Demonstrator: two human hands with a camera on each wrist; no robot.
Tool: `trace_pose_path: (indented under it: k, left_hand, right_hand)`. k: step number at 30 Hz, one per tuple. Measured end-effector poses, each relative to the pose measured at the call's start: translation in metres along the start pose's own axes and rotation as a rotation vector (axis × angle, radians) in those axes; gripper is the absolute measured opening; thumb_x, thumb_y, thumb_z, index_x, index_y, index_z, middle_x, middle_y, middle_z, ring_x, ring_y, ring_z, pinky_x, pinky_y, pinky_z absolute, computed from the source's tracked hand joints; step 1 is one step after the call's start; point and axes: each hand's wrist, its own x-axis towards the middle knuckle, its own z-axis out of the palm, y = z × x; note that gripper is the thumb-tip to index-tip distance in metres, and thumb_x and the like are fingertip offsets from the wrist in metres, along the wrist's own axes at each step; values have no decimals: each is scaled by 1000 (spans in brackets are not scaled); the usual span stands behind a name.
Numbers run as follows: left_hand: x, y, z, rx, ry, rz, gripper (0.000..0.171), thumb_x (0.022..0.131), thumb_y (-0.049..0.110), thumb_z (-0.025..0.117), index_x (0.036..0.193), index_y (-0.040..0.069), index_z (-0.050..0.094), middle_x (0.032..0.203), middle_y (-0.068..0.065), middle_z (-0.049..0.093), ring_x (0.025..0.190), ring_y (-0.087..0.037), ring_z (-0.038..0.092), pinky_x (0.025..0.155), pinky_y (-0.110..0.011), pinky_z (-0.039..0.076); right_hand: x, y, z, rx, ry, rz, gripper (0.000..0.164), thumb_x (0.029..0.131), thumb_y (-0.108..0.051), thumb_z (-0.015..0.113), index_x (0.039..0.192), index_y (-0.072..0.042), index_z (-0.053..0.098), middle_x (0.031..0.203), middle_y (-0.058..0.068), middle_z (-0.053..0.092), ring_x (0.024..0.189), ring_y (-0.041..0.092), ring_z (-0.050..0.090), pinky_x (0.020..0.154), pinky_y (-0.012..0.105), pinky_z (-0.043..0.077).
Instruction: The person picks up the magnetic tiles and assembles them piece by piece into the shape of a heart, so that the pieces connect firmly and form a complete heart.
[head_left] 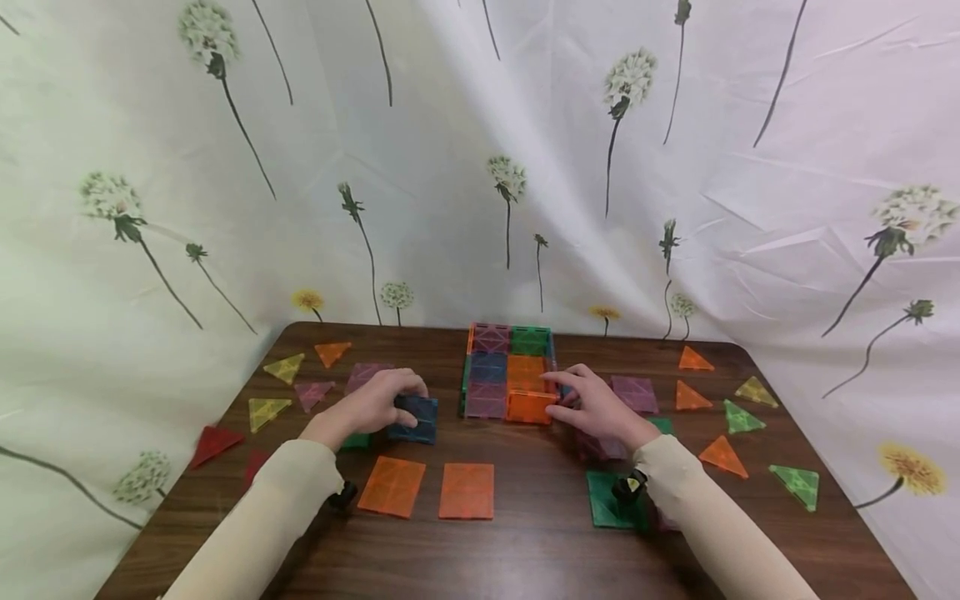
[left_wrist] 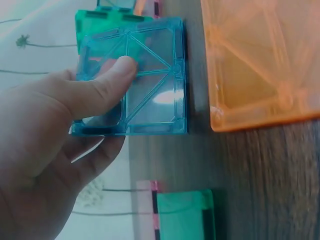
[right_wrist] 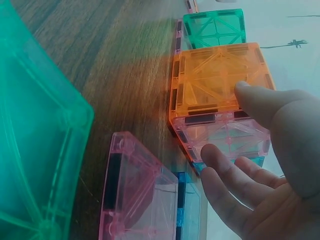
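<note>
Left hand (head_left: 378, 407): thumb and fingers pinch a blue square tile (head_left: 423, 427), left of the frame's centre; in the left wrist view the thumb lies flat across the tile's near face. Right hand (head_left: 597, 408), right of centre: fingers spread apart, the thumb touching an upright orange square tile (head_left: 531, 407) at the near right corner of a walled tile box (head_left: 489, 402). In the right wrist view the other fingers lie beside a pink tile (right_wrist: 225, 135) on the adjoining side; whether they touch it cannot be told. The box, of translucent purple, blue, green and orange pieces, stands at the middle of the frame.

Two flat orange squares (head_left: 467, 492) lie below it, slightly left; a green square (head_left: 606, 502) lies at lower right, partly under the right wrist. Triangular tiles (head_left: 723, 456) are scattered along both sides, red, yellow, orange and pink at left, orange, yellow and green at right. All rest on a brown wooden table (head_left: 525, 567), before a dandelion-printed cloth (head_left: 442, 192).
</note>
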Motion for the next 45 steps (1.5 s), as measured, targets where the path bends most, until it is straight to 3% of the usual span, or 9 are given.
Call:
trace_pose_path:
  k: [6,13,17,20,27,33,38,45]
  left_hand:
    - [4,17,-3,-19,39,72,23,88,15,86,105,20,72,101,7,72,92,-13,66,85,-42,58]
    - [11,44,-6,-96,143,233,20,88,12,86,104,17,76,99,6,72,87,-13,65,79,-36,58]
    - [24,66,-4,-111,161,343,17,89,10,85,103,14,78,100,3,74,87,-13,67,79,-35,59]
    - [38,79,1,-86,145,384,16,91,10,84,105,13,77,102,2,75,89,-11,68,81,-33,59]
    - [63,89,18,71,116,364,14,92,14,84,105,14,79,98,2,77,86,-12,71,80,-32,59]
    - [72,87,28,215,140,309,12,90,19,86,101,20,80,94,7,77,85,-14,70,91,-49,51]
    - [72,83,33,256,114,231,14,92,21,84,104,22,79,97,5,78,87,-16,70,94,-55,49]
    - [74,82,35,287,111,178,20,94,21,82,114,21,79,106,4,79,95,-16,72,91,-54,48]
  right_hand:
    - [0,0,-3,-17,2,0,54,100,-26,75,149,-10,59,135,17,52,95,15,69,87,37,60]
    - [1,1,-3,-7,-6,12,53,100,-26,75,149,-11,59,136,13,51,98,16,69,90,38,60]
    - [1,0,-4,-5,-9,-6,52,100,-26,75,148,-10,60,135,13,52,99,17,68,90,39,60]
    - [1,-1,-5,-12,11,0,50,99,-25,76,145,-11,62,134,12,53,99,17,66,91,40,59]
    - [4,-1,-1,-38,1,50,47,99,-27,77,142,-11,66,134,11,52,100,17,65,93,39,59]
    - [5,-1,1,-25,9,67,46,99,-28,77,141,-12,66,134,9,52,101,17,64,93,39,59]
    - [5,-3,0,-25,1,29,45,100,-28,76,140,-10,66,132,11,52,100,16,67,91,39,60]
    - [4,-2,-1,-7,-1,21,41,101,-28,74,137,-9,68,134,13,51,100,16,67,90,38,60]
